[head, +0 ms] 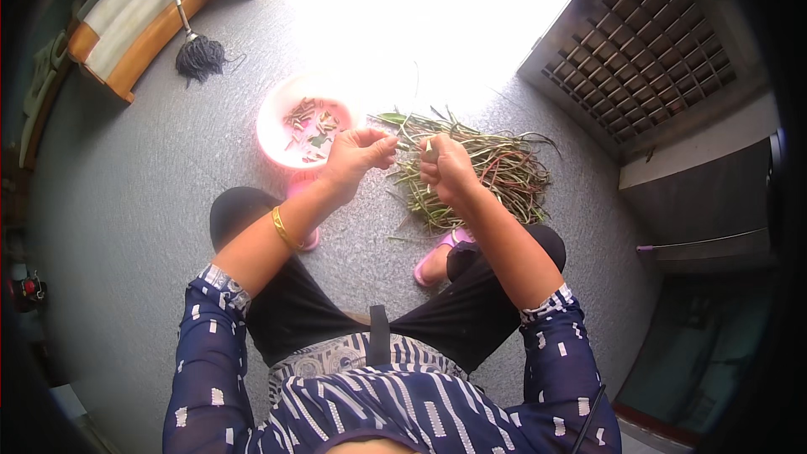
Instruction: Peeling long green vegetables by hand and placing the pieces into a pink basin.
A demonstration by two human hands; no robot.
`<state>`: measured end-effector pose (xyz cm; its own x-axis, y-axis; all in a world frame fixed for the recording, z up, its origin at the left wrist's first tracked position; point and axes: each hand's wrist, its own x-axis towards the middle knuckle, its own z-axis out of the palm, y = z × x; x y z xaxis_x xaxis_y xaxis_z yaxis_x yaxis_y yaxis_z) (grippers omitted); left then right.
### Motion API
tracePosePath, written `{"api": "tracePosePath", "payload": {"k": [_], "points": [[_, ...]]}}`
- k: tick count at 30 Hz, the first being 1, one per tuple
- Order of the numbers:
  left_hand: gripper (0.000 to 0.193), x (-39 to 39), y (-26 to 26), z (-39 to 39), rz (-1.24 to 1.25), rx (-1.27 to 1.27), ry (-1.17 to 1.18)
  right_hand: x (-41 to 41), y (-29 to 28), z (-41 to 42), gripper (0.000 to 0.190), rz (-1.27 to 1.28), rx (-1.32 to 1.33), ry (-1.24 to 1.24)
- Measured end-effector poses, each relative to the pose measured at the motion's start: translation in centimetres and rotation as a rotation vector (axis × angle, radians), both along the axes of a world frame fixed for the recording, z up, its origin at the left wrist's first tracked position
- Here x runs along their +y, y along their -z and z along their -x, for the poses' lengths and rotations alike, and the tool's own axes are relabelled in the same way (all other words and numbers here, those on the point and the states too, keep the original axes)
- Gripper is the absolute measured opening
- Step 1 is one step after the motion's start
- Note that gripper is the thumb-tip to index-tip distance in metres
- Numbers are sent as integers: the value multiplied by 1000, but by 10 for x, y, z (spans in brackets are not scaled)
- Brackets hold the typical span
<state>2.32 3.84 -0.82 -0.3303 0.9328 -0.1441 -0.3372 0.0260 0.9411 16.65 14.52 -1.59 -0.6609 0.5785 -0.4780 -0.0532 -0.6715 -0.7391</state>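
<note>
My left hand (pixel 358 157), with a gold bangle on its wrist, pinches a short green stem piece (pixel 401 145) between thumb and fingertips. Close by on its right, my right hand (pixel 449 170) is curled around a pale green vegetable stem (pixel 430 150), most of it hidden by the fingers. Under and beyond the right hand, a loose heap of long green and reddish stems (pixel 504 170) lies on the floor. Past my left hand stands a pink plastic basin (pixel 268 132) holding short cut stem pieces (pixel 302 113) and a bit of leaf.
A mop (pixel 200 58) leans against a wooden bench with white cushions (pixel 142 9) at the upper left. On the right stands a metal lattice door (pixel 643 44). Glare washes out the floor ahead. My feet wear pink slippers (pixel 421 274) on the grey floor (pixel 157 189).
</note>
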Motion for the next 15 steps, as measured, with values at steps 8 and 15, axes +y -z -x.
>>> {"api": "tracePosePath", "payload": {"k": [8,15], "points": [[13,-8,-8,15,87,-215,184,-1,-34,-10,15,-159,-25,-317],[14,-3,-4,9,65,-148,214,-6,-34,-11,21,-331,-122,-570]]}}
